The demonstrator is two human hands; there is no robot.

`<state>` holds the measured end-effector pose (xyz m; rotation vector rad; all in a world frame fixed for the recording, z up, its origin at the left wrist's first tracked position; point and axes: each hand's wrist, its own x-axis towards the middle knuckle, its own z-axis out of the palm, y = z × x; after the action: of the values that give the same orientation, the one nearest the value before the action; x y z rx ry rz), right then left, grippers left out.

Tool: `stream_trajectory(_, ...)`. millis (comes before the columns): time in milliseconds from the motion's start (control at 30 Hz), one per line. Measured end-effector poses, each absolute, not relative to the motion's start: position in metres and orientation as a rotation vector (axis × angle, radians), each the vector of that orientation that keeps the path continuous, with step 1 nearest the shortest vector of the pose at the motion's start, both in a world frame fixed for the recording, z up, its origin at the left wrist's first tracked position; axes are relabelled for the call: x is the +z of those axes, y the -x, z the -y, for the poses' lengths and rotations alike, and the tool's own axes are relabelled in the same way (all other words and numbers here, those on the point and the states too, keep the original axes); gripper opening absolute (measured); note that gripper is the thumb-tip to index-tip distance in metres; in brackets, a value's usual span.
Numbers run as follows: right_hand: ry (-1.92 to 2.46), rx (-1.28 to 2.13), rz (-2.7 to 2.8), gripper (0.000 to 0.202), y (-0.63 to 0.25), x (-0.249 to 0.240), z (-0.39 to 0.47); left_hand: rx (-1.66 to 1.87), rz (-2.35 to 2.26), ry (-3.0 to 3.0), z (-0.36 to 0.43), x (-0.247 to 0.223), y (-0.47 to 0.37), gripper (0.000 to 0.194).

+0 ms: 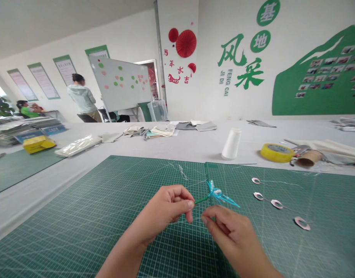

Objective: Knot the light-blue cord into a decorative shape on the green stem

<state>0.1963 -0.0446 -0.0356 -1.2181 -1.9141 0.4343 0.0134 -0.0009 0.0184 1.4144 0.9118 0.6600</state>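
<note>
My left hand (173,202) pinches the green stem of a small blue craft flower (219,194) between thumb and fingers. The flower has thin blue petals with whitish beads or trim, and it points to the right, above the mat. Just below it, my right hand (231,227) is closed in a pinch. A fine pale thread (193,219) runs between the two hands and ends at the right fingertips. Under both hands lies a green cutting mat (122,208) with a white grid.
To the right lie several small pale rings (276,204) with thin wires or threads. Behind the mat stand a white thread cone (232,144), a yellow tape roll (277,153) and a cardboard tube (310,158). Fabric pieces (163,130) lie farther back. Loose thread (182,172) rests on the mat.
</note>
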Motion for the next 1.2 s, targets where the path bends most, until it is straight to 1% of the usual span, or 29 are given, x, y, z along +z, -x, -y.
stream_trajectory(200, 1.330, 0.720, 1.742, 0.024, -0.199, -0.040, 0.042, 0.557, -0.843, -1.368, 0.002, 0.019, -0.011, 0.012)
stream_trajectory(367, 1.237, 0.965, 1.637, 0.026, -0.202, -0.040, 0.034, 0.421, -0.703, -1.384, 0.005, 0.018, -0.009, 0.010)
stream_trajectory(533, 1.141, 1.161, 1.632, 0.021, -0.209, -0.042, 0.028, 0.276, -0.633, -1.426, 0.009, 0.017, -0.007, 0.008)
stream_trajectory(733, 1.150, 1.217, 1.700, 0.024, -0.220, -0.033, 0.028, 0.198, -0.753, -1.579, 0.009, 0.013, -0.009, 0.008)
stream_trajectory(800, 1.203, 1.183, 1.737, 0.023, -0.220, -0.025, 0.031, 0.200, -0.799, -1.662, 0.009, 0.011, -0.011, 0.011)
stream_trajectory(867, 1.262, 1.081, 1.783, 0.022, -0.218, -0.018, 0.035, 0.214, -0.850, -1.728, 0.009, 0.009, -0.012, 0.013)
stream_trajectory(1000, 1.320, 0.746, 1.893, 0.022, -0.213, -0.011, 0.042, 0.273, -0.933, -1.820, 0.009, 0.004, -0.014, 0.016)
stream_trajectory(1200, 1.201, 0.287, 2.033, 0.024, -0.210, -0.018, 0.050, 0.437, -1.126, -1.891, 0.005, 0.001, -0.016, 0.020)
